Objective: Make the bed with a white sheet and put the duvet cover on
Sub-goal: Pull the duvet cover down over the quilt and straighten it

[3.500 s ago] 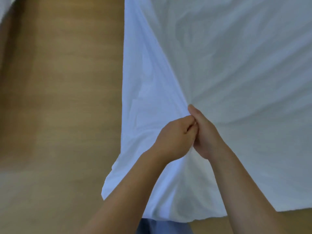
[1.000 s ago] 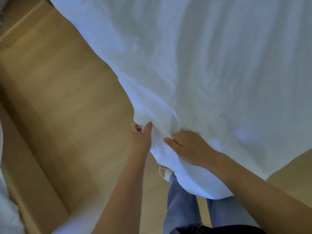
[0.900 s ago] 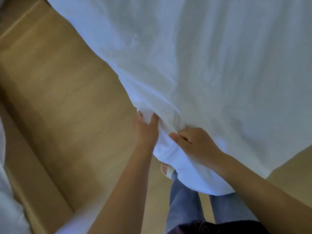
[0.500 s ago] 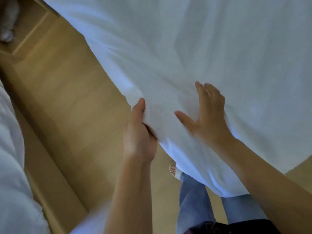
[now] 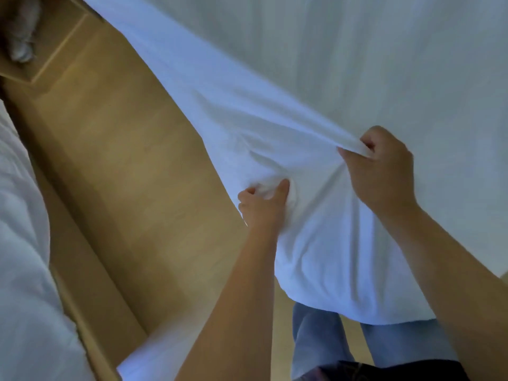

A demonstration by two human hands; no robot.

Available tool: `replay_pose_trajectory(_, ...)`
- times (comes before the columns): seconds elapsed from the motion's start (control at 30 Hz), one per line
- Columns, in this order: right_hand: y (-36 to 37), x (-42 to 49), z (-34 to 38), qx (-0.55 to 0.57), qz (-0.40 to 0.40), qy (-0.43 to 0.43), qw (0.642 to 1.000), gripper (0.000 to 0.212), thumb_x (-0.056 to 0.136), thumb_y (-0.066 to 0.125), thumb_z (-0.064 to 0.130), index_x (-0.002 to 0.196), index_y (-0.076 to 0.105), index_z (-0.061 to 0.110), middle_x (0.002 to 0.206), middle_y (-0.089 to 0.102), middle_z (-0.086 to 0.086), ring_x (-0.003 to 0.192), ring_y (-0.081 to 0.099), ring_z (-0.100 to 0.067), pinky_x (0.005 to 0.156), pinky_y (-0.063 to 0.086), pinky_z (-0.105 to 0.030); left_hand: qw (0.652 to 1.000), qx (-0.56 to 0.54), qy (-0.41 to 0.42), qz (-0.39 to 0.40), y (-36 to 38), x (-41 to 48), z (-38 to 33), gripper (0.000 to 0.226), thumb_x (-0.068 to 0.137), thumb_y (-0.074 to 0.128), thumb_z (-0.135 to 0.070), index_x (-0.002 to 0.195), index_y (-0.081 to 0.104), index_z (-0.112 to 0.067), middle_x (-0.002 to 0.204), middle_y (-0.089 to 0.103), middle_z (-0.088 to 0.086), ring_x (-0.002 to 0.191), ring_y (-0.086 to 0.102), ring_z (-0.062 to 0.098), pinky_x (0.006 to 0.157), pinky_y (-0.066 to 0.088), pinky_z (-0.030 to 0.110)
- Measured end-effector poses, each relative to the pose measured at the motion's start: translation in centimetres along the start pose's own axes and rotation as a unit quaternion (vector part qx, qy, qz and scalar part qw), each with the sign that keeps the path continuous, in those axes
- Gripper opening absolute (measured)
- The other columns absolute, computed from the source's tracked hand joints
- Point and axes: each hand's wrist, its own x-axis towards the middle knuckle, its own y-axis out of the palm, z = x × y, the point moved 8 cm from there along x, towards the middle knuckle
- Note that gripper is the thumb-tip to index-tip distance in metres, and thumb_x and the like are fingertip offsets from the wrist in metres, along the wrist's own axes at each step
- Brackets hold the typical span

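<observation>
Head view, looking down: a white sheet [image 5: 330, 78] fills the upper and right part of the frame. It hangs in long soft folds, its left edge slants from the top left down toward the centre, and its lowest rounded edge droops at lower right. Wooden floor [image 5: 123, 174] takes the middle left, running diagonally. More white bedding [image 5: 19, 243] bulges along the left edge (what it lies on is hard to make out). Blue jeans [image 5: 316, 339] on the person's legs show at the bottom, just under the sheet's drooping edge.

At centre right, the right hand [image 5: 384, 171] has its fingers curled tight and pinches a fold of the sheet between thumb and fingertips. A taut ridge of cloth runs from that pinch toward the upper left. Lower and to its left, the left hand [image 5: 264, 207] grips the sheet near its left edge, fingers curled under and thumb pressed on top, bunching the fabric into a small knot. The two hands are apart, with creased cloth stretched between them. A blurred grey object [image 5: 22, 31] sits in the upper left corner.
</observation>
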Motion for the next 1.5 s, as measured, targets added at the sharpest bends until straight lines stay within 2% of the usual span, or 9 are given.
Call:
replay_pose_trajectory(0.2,3.3,0.4,-1.4,-0.05,0.088,0.011,0.995,0.028,0.084,0.066,0.028,0.073,0.045,0.013,0.064,0.047,-0.001,0.071,0.052,-0.034,0.058,0.027,-0.032,0.998,-0.011,-0.055,0.002,1.4,1.1,0.7,0.067,0.087,0.057,-0.051,0.134,0.043,-0.006,0.133,0.049,0.014,0.121,0.049,0.032,0.103,0.037,0.038)
replay_pose_trajectory(0.43,3.2,-1.0,1.7,-0.05,0.108,-0.032,0.992,0.041,0.086,0.063,0.038,0.063,0.034,0.021,0.053,0.04,0.007,0.06,0.046,-0.03,0.055,0.028,-0.032,0.975,-0.203,0.07,0.052,-4.9,-5.9,-2.1,0.024,0.081,0.061,-0.041,0.076,0.074,-0.021,0.071,0.072,-0.005,0.068,0.069,0.014,0.049,0.049,0.019)
replay_pose_trajectory(0.63,5.8,-5.0,3.9,-0.185,0.18,-0.106,0.96,0.033,0.09,0.056,0.038,0.072,0.037,0.017,0.065,0.06,-0.014,0.068,0.058,-0.04,0.055,0.034,-0.035,0.952,-0.273,-0.044,0.134,-6.1,-3.3,4.9,0.051,0.089,0.057,-0.038,0.124,0.058,-0.001,0.106,0.062,0.022,0.097,0.066,0.017,0.051,0.051,0.017)
replay_pose_trajectory(0.7,7.3,-4.6,1.7,-0.249,0.222,-0.058,0.941,0.028,0.092,0.051,0.041,0.08,0.044,0.017,0.081,0.065,-0.015,0.084,0.06,-0.039,0.064,0.036,-0.035,0.945,-0.27,-0.084,0.167,-4.0,-1.4,6.2,0.063,0.098,0.044,-0.035,0.132,0.026,0.015,0.113,0.031,0.028,0.114,0.023,0.029,0.047,0.046,0.014)
replay_pose_trajectory(0.83,9.7,-3.4,-0.4,-0.208,0.287,0.025,0.935,0.043,0.083,0.05,0.061,0.086,0.046,0.018,0.079,0.059,0.002,0.079,0.057,-0.025,0.065,0.036,-0.032,0.934,-0.257,-0.094,0.231,-0.8,2.2,7.6,0.043,0.098,0.043,-0.039,0.089,0.072,-0.008,0.069,0.069,0.009,0.073,0.06,0.021,0.053,0.047,0.017)
replay_pose_trajectory(1.07,12.5,-1.2,3.2,-0.135,0.151,0.025,0.979,0.072,0.08,0.062,0.054,0.129,0.04,0.006,0.125,0.048,-0.014,0.117,0.045,-0.032,0.095,0.037,-0.039,0.968,-0.181,0.013,0.171,-3.5,6.1,3.8,0.018,0.088,0.052,-0.003,0.082,0.06,-0.018,0.068,0.062,-0.006,0.051,0.057,-0.004,0.045,0.042,0.011)
replay_pose_trajectory(1.2,14.9,-1.1,4.8,-0.186,0.161,0.014,0.969,0.039,0.092,0.051,0.042,0.11,0.042,0.009,0.109,0.059,-0.014,0.102,0.056,-0.034,0.077,0.039,-0.036,0.964,-0.212,0.04,0.153,-4.4,7.2,-1.0,0.025,0.084,0.059,-0.019,0.107,0.062,-0.01,0.099,0.065,0.006,0.084,0.063,0.021,0.074,0.052,0.033)
replay_pose_trajectory(1.37,13.9,-0.2,7.0,-0.169,0.106,-0.082,0.976,0.023,0.099,0.04,0.026,0.08,0.039,0.013,0.067,0.05,-0.004,0.072,0.052,-0.032,0.064,0.037,-0.037,0.963,-0.258,0.041,0.068,-5.1,9.3,-5.0,0.065,0.094,0.043,-0.052,0.139,0.037,-0.005,0.132,0.047,0.006,0.117,0.046,0.019,0.074,0.02,0.014)
replay_pose_trajectory(1.5,9.7,2.4,7.0,-0.091,-0.049,-0.049,0.993,0.028,0.095,0.044,0.022,0.071,0.037,0.011,0.056,0.039,0.003,0.062,0.04,-0.026,0.057,0.026,-0.033,0.969,-0.231,0.032,0.085,-5.1,10.1,-7.0,0.064,0.089,0.043,-0.062,0.124,0.047,-0.008,0.09,0.05,-0.009,0.073,0.045,0.006,0.05,0.026,0.021)
